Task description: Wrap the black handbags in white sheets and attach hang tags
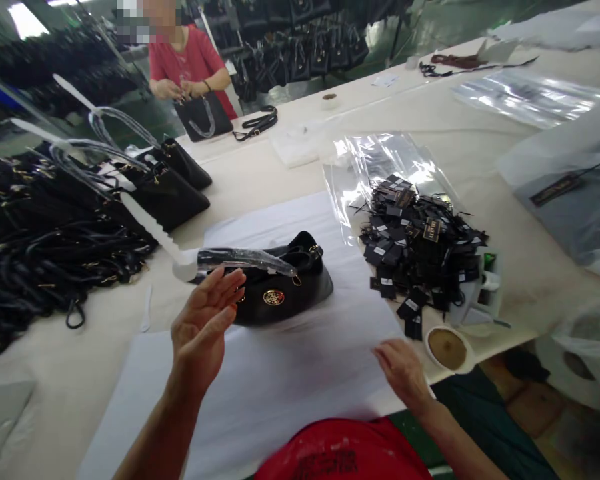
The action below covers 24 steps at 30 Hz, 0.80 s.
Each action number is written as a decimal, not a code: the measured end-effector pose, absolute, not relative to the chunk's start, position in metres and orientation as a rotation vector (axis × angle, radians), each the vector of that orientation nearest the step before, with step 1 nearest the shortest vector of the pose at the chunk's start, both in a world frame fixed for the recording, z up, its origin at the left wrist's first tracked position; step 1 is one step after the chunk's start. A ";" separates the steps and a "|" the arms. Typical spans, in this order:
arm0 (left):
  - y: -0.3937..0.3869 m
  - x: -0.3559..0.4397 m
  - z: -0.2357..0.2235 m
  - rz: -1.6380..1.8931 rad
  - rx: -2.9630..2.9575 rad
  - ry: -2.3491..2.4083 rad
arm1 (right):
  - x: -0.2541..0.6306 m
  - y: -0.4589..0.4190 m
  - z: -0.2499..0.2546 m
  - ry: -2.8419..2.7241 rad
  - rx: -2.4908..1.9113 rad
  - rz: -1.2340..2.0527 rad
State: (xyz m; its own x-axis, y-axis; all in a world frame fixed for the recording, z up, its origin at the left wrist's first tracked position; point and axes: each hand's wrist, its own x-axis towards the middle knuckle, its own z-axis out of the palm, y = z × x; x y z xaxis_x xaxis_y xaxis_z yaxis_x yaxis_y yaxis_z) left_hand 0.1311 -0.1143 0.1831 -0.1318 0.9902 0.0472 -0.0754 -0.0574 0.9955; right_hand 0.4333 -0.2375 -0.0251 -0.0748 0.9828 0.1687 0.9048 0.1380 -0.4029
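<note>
A black handbag point(285, 293) with a round gold emblem lies on white paper point(300, 380) on the table. Clear film wraps its raised handle point(245, 259), and a white plastic strip point(150, 223) sticks out from the handle's left end. My left hand point(205, 327) is open at the bag's left side, palm turned toward it and fingers stretched; whether it touches the bag I cannot tell. Low over the paper's right edge is my right hand point(403, 370), open, with its fingers loosely bent and nothing visible in them.
Black hang tags point(420, 247) are heaped on the right, beside a tape roll point(449, 348) and clear plastic bags point(395, 160). Two more handbags point(165, 193) and piled black straps point(55, 247) lie left. Across the table, a person in red point(193, 60) handles another bag point(203, 120).
</note>
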 end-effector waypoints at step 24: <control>-0.303 0.072 0.003 -0.153 2.044 1.493 | 0.319 -0.213 -0.062 -2.762 -1.112 0.836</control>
State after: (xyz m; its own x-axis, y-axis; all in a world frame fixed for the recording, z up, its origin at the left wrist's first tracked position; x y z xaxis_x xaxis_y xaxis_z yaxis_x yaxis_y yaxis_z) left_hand 0.0716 -0.3034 0.0035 0.3615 0.8304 -0.4239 0.8992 -0.1903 0.3940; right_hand 0.3194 -0.2134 -0.0619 -0.7402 0.6552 -0.1509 0.6289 0.5954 -0.4999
